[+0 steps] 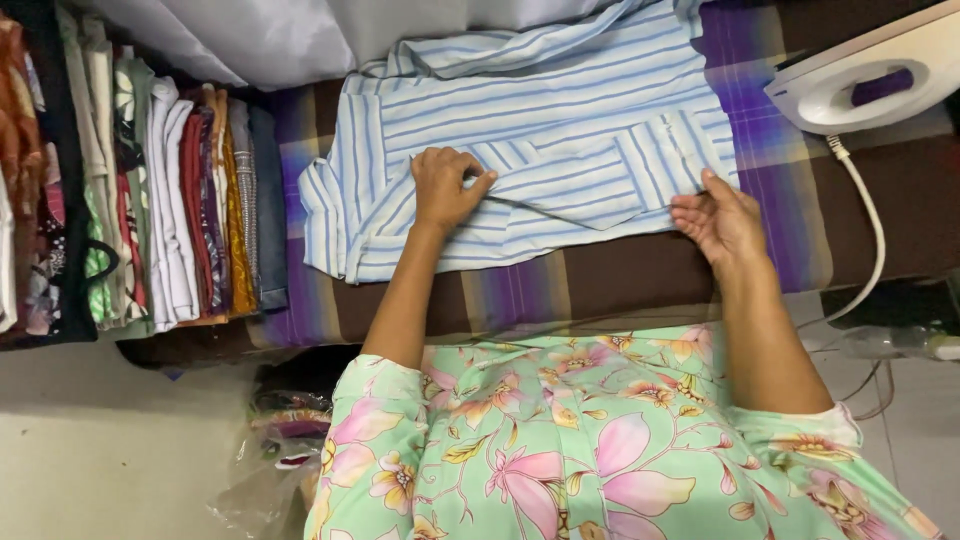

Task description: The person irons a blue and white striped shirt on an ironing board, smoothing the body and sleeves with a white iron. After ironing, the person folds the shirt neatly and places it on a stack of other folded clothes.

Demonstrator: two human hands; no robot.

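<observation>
A light blue and white striped shirt [540, 110] lies spread on a purple and brown striped cloth-covered surface [620, 275]. My left hand [447, 187] pinches a fold of the shirt near its middle, fingers closed on the fabric. My right hand [717, 215] holds the shirt's right edge by the sleeve cuff, thumb on top of the cloth. Both arms reach out over my green floral dress.
A white and purple electric iron [870, 80] rests at the upper right, its white cord [868, 225] trailing down the right side. A row of folded clothes [150, 190] stands on edge at the left. A plastic bag [270, 460] lies on the floor below.
</observation>
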